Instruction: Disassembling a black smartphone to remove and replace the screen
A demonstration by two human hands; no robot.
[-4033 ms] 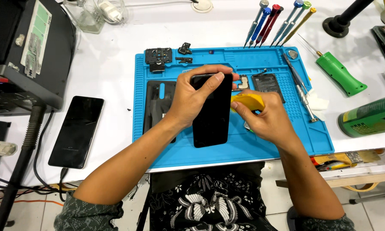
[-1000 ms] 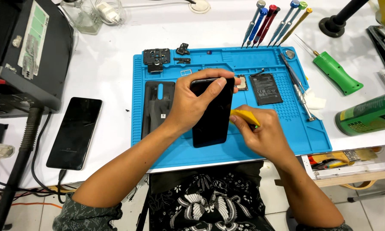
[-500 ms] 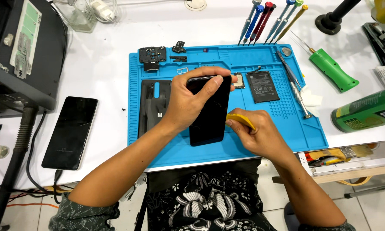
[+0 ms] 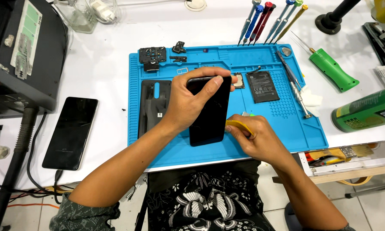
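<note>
My left hand [image 4: 192,100] grips a black smartphone [image 4: 209,119] by its top end, holding it screen-up on the blue work mat [image 4: 282,128]. My right hand [image 4: 256,139] pinches a yellow pry tool [image 4: 240,125] whose tip meets the phone's right edge near its lower half. A black back cover [image 4: 155,105] lies on the mat left of my hand. A flat black battery [image 4: 262,86] lies to the right of the phone, with a small chip part [image 4: 238,80] beside it.
A second black phone [image 4: 71,131] lies on the white table at left, near a black machine [image 4: 23,55]. Small black parts [image 4: 152,55] sit at the mat's top. Screwdrivers [image 4: 269,17], a green-handled awl [image 4: 329,66], tweezers [image 4: 293,83] and a green can [image 4: 365,110] are at right.
My right hand has slid the yellow pry tool down along the phone's right edge, toward me. My left hand keeps its hold on the phone's top.
</note>
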